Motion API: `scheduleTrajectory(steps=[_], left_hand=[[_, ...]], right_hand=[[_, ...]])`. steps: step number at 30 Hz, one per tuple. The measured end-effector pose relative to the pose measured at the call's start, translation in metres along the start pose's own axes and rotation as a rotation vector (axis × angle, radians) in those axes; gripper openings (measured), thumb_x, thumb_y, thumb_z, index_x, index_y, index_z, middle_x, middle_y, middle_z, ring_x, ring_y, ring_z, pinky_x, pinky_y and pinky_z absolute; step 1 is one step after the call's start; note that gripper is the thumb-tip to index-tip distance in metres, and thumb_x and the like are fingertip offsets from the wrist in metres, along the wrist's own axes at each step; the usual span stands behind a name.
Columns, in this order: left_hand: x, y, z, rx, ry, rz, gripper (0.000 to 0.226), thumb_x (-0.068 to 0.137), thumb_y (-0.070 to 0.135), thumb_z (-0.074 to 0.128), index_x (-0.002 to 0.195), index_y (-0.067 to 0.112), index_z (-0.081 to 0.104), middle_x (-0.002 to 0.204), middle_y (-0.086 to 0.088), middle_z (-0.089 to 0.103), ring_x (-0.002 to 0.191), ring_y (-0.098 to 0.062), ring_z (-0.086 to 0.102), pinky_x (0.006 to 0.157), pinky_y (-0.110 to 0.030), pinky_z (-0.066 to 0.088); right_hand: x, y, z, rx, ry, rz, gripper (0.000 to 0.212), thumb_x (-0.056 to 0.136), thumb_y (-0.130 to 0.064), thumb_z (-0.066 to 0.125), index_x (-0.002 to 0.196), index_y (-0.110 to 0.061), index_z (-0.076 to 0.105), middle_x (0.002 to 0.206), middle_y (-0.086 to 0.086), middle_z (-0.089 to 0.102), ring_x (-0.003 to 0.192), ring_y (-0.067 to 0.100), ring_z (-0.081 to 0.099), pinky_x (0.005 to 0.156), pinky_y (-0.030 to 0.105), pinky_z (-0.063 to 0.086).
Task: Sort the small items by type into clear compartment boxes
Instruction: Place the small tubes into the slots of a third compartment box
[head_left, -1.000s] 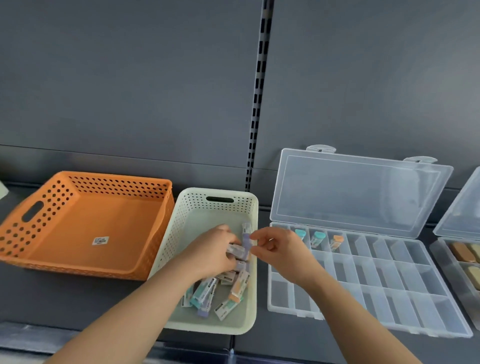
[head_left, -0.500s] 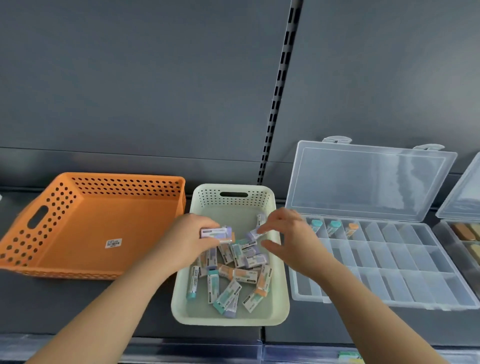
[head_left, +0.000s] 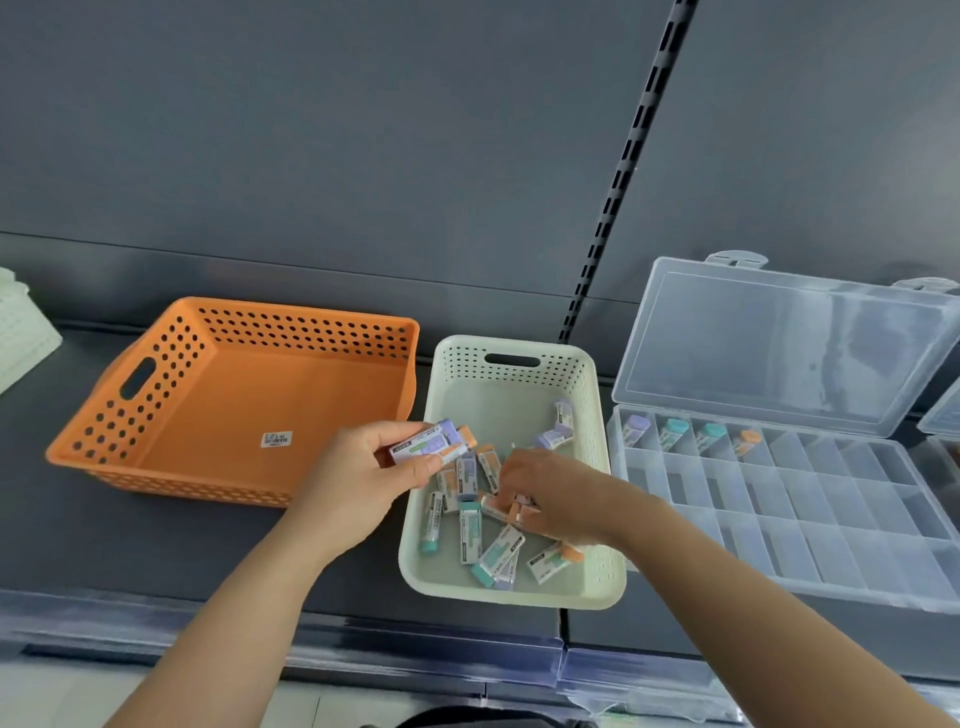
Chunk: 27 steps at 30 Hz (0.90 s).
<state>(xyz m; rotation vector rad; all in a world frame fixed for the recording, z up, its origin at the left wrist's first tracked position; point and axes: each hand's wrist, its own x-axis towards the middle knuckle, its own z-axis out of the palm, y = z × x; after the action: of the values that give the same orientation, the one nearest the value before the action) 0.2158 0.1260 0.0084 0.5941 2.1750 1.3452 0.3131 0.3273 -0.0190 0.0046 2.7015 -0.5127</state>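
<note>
A pale green basket (head_left: 602, 467) on the shelf holds several small labelled tubes (head_left: 470, 530) with teal, purple and orange caps. My left hand (head_left: 363, 478) holds two tubes (head_left: 431, 446) above the basket's left rim, one purple-capped and one orange-capped. Down inside the basket, my right hand (head_left: 556, 493) has its fingers curled on an orange-capped tube (head_left: 506, 512). To the right lies an open clear compartment box (head_left: 779, 519); its back row holds a purple-capped, two teal-capped and an orange-capped tube (head_left: 675, 434).
An orange perforated basket (head_left: 156, 395) sits left of the green one. A white basket corner (head_left: 21, 332) shows at the far left. A second clear box (head_left: 940, 421) peeks in at the right edge. The grey shelf back wall stands behind.
My right hand dropped from above the basket's far side down into the tube pile. My left hand lifted its tubes to the left rim. A purple-capped tube now lies in the box's first compartment.
</note>
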Motion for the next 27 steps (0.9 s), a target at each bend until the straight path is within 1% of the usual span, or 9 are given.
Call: scheduleTrajectory(steps=[4,8,10,13,15,18,21,25,27], left_hand=[[-0.003,0.000,0.001,-0.014,0.010,0.013,0.026,0.087,0.021,0.068,0.098,0.044,0.064,0.090,0.021,0.072,0.081,-0.003,0.069,0.078,-0.027,0.052],[-0.006,-0.001,0.002,-0.138,0.025,0.000,0.024,0.088,0.017,0.066,0.103,0.036,0.065,0.091,0.016,0.073,0.081,-0.003,0.070,0.063,-0.008,0.048],[-0.007,-0.004,0.002,-0.285,0.016,-0.044,0.025,0.088,0.012,0.066,0.108,0.027,0.067,0.097,0.008,0.074,0.085,-0.009,0.071,0.068,-0.012,0.052],[-0.009,-0.007,0.001,-0.502,-0.022,-0.087,0.027,0.082,0.008,0.067,0.108,0.015,0.068,0.103,-0.003,0.073,0.095,-0.017,0.070,0.073,-0.020,0.056],[-0.011,-0.008,0.001,-0.570,-0.058,-0.094,0.033,0.075,0.012,0.068,0.108,0.011,0.068,0.105,-0.006,0.073,0.097,-0.017,0.069,0.075,-0.022,0.057],[-0.014,-0.010,0.000,-0.583,-0.095,-0.100,0.041,0.072,0.016,0.068,0.112,0.007,0.067,0.108,-0.006,0.072,0.099,-0.019,0.068,0.081,-0.027,0.057],[-0.017,-0.012,0.001,-0.587,-0.102,-0.113,0.041,0.073,0.016,0.069,0.113,0.007,0.068,0.108,-0.006,0.072,0.098,-0.019,0.068,0.081,-0.027,0.057],[-0.019,-0.012,0.003,-0.620,-0.117,-0.126,0.043,0.073,0.014,0.068,0.115,0.005,0.066,0.109,-0.008,0.071,0.097,-0.018,0.068,0.078,-0.024,0.057],[-0.018,-0.010,0.004,-0.667,-0.123,-0.137,0.043,0.073,0.012,0.068,0.115,0.004,0.066,0.110,-0.010,0.071,0.096,-0.019,0.068,0.077,-0.023,0.057]], right_hand=[[-0.007,-0.005,0.002,-0.061,0.101,-0.010,0.014,0.092,-0.020,0.059,0.102,-0.027,0.066,0.105,-0.007,0.061,0.097,0.010,0.052,0.088,0.028,0.046],[-0.014,-0.008,-0.002,0.165,0.105,-0.019,0.018,0.089,-0.016,0.063,0.105,-0.023,0.066,0.101,-0.010,0.061,0.086,0.003,0.056,0.080,0.017,0.049],[-0.017,-0.010,-0.007,0.273,0.068,-0.023,0.022,0.091,-0.016,0.061,0.111,-0.023,0.066,0.103,-0.010,0.057,0.088,0.003,0.056,0.078,0.013,0.047],[-0.017,-0.014,-0.006,0.275,-0.050,-0.018,0.029,0.096,-0.016,0.047,0.121,-0.026,0.061,0.117,-0.009,0.055,0.095,0.001,0.052,0.082,0.013,0.041],[-0.016,-0.017,-0.002,0.267,-0.122,0.008,0.035,0.096,-0.014,0.040,0.123,-0.026,0.058,0.121,-0.009,0.056,0.097,0.001,0.050,0.084,0.016,0.039],[-0.015,-0.017,0.003,0.208,-0.151,0.033,0.028,0.089,-0.019,0.056,0.114,-0.029,0.061,0.115,-0.009,0.059,0.100,0.008,0.051,0.090,0.025,0.043],[-0.015,-0.019,0.006,0.125,-0.107,0.055,0.026,0.078,-0.026,0.074,0.103,-0.026,0.066,0.108,-0.009,0.058,0.097,0.009,0.051,0.087,0.026,0.044],[-0.011,-0.024,0.010,0.116,-0.053,0.073,0.021,0.075,-0.024,0.078,0.094,-0.023,0.069,0.103,-0.007,0.063,0.094,0.012,0.055,0.084,0.029,0.050],[-0.012,-0.024,0.010,0.167,-0.045,0.076,0.019,0.079,-0.021,0.073,0.098,-0.023,0.068,0.101,-0.005,0.063,0.091,0.013,0.056,0.080,0.028,0.050]])
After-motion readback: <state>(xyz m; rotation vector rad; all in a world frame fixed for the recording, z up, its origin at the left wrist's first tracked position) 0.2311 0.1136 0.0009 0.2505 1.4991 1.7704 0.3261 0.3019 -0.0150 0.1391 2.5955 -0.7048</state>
